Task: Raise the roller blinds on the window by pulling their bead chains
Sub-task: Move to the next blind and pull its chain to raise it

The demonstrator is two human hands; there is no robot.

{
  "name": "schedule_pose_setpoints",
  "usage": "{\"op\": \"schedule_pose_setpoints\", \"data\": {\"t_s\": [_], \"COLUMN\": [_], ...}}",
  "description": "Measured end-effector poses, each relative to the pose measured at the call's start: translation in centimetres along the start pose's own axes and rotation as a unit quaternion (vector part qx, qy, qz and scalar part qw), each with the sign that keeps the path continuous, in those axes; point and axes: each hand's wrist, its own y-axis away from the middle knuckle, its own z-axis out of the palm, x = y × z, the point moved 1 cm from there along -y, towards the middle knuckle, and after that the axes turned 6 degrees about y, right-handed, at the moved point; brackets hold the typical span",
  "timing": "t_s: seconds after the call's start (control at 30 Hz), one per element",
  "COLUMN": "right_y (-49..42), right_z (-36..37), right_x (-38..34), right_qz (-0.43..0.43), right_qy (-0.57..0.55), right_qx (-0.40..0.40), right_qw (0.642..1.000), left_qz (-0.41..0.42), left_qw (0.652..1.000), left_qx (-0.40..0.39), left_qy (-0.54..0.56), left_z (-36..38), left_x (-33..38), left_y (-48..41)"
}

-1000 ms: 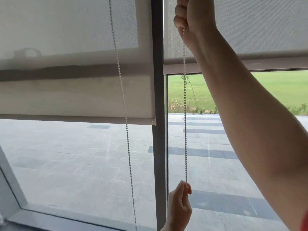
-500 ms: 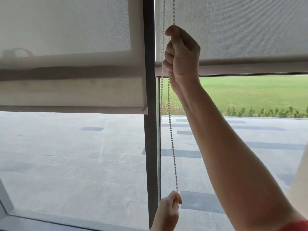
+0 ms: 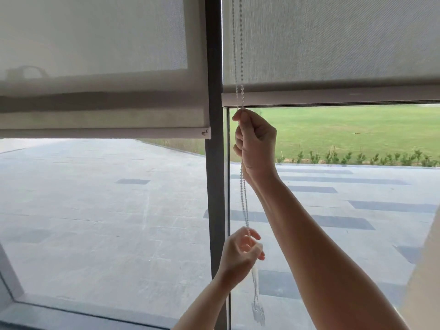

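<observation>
Two grey roller blinds hang over the window. The left blind (image 3: 102, 55) reaches lower, and its bottom rail (image 3: 104, 133) ends beside the dark mullion. The right blind (image 3: 333, 39) sits higher, with its bottom rail (image 3: 333, 97) above the lawn view. A white bead chain (image 3: 238, 44) drops in front of the right blind's left edge. My right hand (image 3: 256, 144) is closed around the chain just under that rail. My left hand (image 3: 240, 252) is lower, pinching the same chain between thumb and fingers, the other fingers loose. The chain's blurred tail (image 3: 257, 306) dangles below it.
The dark vertical mullion (image 3: 215, 186) separates the two panes, just left of both hands. A grey sill and frame (image 3: 71, 313) run along the bottom left. A pale wall edge (image 3: 426, 282) stands at the far right. Outside lie paving and grass.
My right hand has pulled the chain down from high on the blind fabric to below the right blind's bottom rail. The left hand's fingers have loosened. The left blind's chain has left the view.
</observation>
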Motion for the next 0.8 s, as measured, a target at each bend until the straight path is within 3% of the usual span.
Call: {"op": "schedule_pose_setpoints", "data": {"t_s": [0.27, 0.4, 0.53, 0.67, 0.8], "right_y": [0.8, 1.9, 3.1, 4.7, 5.6], "right_z": [-1.7, -1.9, -2.4, -3.2, -3.5], "right_x": [0.5, 1.0, 1.7, 2.8, 3.2], "right_qz": [-0.016, 0.005, 0.040, 0.083, 0.096], "right_qy": [0.032, 0.028, 0.011, 0.018, 0.025], "right_qx": [0.011, 0.000, -0.020, -0.023, -0.022], "right_qw": [0.999, 1.000, 0.999, 0.996, 0.995], "left_qz": [0.087, 0.169, 0.164, 0.165, 0.168], "left_qw": [0.994, 0.978, 0.966, 0.958, 0.962], "left_qx": [0.053, 0.119, 0.179, 0.172, 0.154], "left_qy": [0.045, -0.009, -0.091, -0.157, -0.154], "left_z": [-0.4, 0.9, 1.1, 0.3, 0.1], "left_x": [4.9, 7.1, 5.7, 3.4, 2.4], "left_y": [-2.3, -2.6, -1.6, -1.3, -0.6]}}
